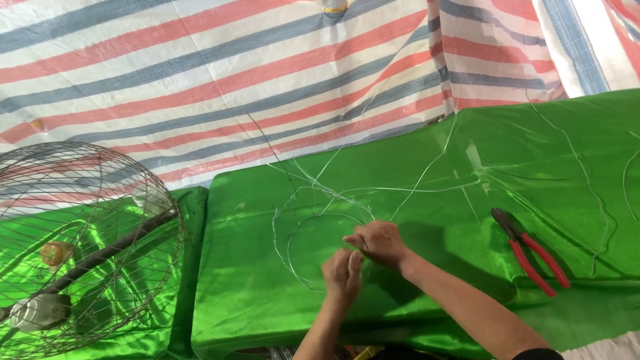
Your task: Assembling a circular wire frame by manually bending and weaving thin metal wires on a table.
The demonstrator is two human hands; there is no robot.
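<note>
Both hands together at the wire (313,220) loops on the green table (253,313): left hand (341,275) and right hand (379,241) touching, fingers pinched on thin strands. Red pliers (533,253) lying well right. Wire cage (80,247) at far left.

Both forearms are bare down to the left hand (342,275) and right hand (379,241), without rings or watch, and a dark sleeve edge shows at the right elbow.
</note>
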